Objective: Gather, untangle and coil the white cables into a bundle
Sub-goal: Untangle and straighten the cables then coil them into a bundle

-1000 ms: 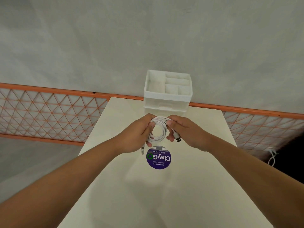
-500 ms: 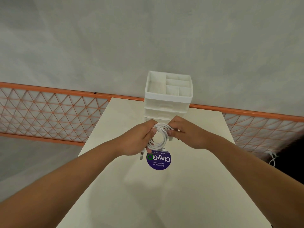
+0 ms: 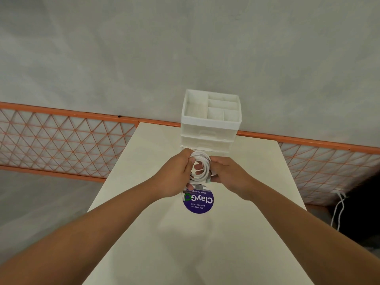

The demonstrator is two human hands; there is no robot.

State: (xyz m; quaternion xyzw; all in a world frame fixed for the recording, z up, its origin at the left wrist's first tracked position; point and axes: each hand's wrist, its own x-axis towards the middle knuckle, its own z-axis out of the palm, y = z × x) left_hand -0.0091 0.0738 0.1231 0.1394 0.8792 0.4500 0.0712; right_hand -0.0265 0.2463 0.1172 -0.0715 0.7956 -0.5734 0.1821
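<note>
White cable hangs coiled between both hands above the counter, its loop upright. The left hand pinches the coil's left side, the right hand its right side by a plug; both grips close narrowly on it.

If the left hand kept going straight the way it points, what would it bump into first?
Probably the white drawer unit just beyond the left hand, which holds the cable coil; depth is hard to judge.

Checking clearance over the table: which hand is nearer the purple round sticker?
Left. The left hand overlaps the purple sticker's top-left edge; the right hand sits up-right, apart.
</note>
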